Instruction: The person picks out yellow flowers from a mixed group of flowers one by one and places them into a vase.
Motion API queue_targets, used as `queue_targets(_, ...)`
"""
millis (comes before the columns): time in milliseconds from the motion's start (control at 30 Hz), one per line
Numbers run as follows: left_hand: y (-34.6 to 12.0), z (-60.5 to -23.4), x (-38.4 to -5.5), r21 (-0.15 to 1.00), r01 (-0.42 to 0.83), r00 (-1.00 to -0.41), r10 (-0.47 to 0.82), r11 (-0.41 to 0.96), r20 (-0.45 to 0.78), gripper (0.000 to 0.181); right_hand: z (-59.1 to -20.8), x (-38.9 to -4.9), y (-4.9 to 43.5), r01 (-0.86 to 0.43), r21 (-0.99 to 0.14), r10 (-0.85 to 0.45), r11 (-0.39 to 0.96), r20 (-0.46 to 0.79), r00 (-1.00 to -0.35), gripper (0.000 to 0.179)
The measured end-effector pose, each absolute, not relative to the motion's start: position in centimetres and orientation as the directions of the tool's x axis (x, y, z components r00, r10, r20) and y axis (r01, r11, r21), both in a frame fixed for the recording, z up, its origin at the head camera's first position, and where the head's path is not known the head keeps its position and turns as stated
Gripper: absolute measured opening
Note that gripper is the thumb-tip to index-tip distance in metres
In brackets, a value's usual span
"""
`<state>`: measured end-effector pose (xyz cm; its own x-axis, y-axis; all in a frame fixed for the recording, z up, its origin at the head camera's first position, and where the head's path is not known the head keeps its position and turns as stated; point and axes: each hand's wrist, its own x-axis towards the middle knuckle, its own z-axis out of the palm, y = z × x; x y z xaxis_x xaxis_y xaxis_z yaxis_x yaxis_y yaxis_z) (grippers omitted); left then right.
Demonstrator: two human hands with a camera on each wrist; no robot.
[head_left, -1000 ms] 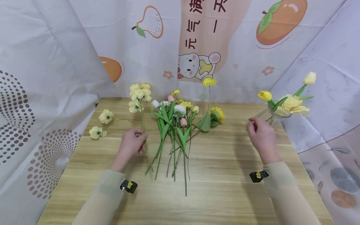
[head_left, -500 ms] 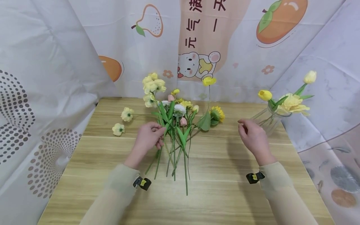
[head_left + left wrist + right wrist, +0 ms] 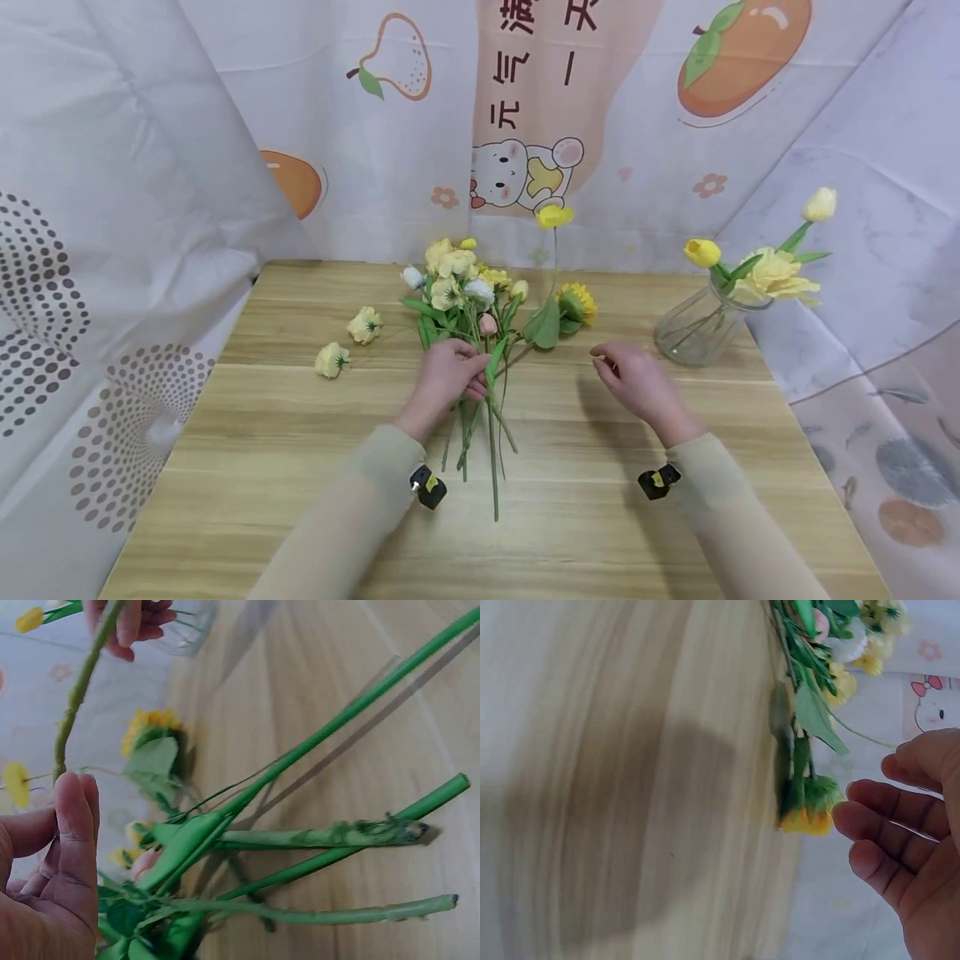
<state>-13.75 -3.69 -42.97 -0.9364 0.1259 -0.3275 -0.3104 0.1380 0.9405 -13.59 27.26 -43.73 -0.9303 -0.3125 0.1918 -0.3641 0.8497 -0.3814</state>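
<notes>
My left hand (image 3: 450, 375) pinches the stem (image 3: 73, 712) of an artificial flower spray between thumb and fingers. Its pale yellow blossoms (image 3: 450, 265) overlap the pile of flowers behind, and two lower blossoms (image 3: 332, 360) stick out to the left. Beneath the hand lie several loose stems (image 3: 492, 467) with green leaves, a white flower (image 3: 478, 292) and a pink tulip (image 3: 487, 325). My right hand (image 3: 633, 383) hovers above the table between pile and vase, fingers loosely curled around nothing. Nearest to it in the right wrist view is a sunflower (image 3: 808, 814).
At the right stands a tilted-looking glass vase (image 3: 693, 333) holding a yellow tulip (image 3: 702, 252), a pale tulip (image 3: 820, 204) and a large ruffled yellow flower (image 3: 772, 275). A yellow poppy-like flower (image 3: 554, 217) rises at the back. Printed curtains (image 3: 360, 167) border the wooden table (image 3: 570, 533).
My left hand has carried the pale yellow spray rightward, from left of the pile to over it. My right hand has drawn away from the vase, moving left toward the middle.
</notes>
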Motion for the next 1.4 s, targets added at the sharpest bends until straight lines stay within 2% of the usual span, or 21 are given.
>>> queue_targets(167, -3.3, -43.4, -13.5, 0.922, -0.297, -0.881, 0.300, 0.250, -0.366, 0.037, -44.7, -13.6, 26.3, -0.382, -0.399, -0.343, 0.833, 0.169, -0.924, 0.018)
queue_targets(267, -3.6, -43.4, -13.1, 0.911, -0.238, -0.839, 0.401, 0.338, -0.368, 0.044, -45.5, -13.6, 25.5, -0.419, -0.403, -0.377, 0.814, 0.181, -0.908, 0.016)
queue_targets(367, -4.3, -43.7, -12.8, 0.901, -0.130, -0.841, 0.435, 0.415, -0.322, 0.043, -46.1, -13.5, 24.7, -0.443, -0.390, -0.399, 0.808, 0.191, -0.897, 0.014)
queue_targets(567, -6.9, -43.8, -12.0, 0.762, 0.102, -0.896, 0.391, 0.640, -0.209, 0.046, -46.6, -13.4, 22.7, -0.454, -0.356, -0.417, 0.817, 0.180, -0.891, 0.018)
queue_targets(800, -10.2, -44.2, -10.1, 0.511, 0.164, -0.935, 0.298, 0.843, -0.190, 0.060, -46.7, -13.3, 20.6, -0.419, -0.352, -0.402, 0.837, 0.124, -0.907, 0.024)
queue_targets(900, -11.5, -44.9, -9.3, 0.440, 0.193, -0.943, 0.290, 0.877, -0.165, 0.061, -46.9, -13.3, 19.6, -0.401, -0.364, -0.396, 0.841, 0.090, -0.914, 0.026)
queue_targets(1167, -14.9, -47.1, -7.3, 0.345, 0.224, -0.957, 0.273, 0.912, -0.101, 0.053, -47.7, -13.1, 17.4, -0.370, -0.370, -0.381, 0.852, 0.048, -0.923, 0.030)
queue_targets(1300, -16.2, -47.6, -6.5, 0.309, 0.218, -0.961, 0.258, 0.926, -0.095, 0.053, -48.0, -12.9, 16.9, -0.363, -0.358, -0.376, 0.860, 0.034, -0.926, 0.023)
queue_targets(1400, -17.0, -47.6, -5.9, 0.296, 0.215, -0.961, 0.255, 0.931, -0.105, 0.057, -48.4, -12.7, 16.6, -0.382, -0.344, -0.378, 0.858, 0.083, -0.922, 0.018)
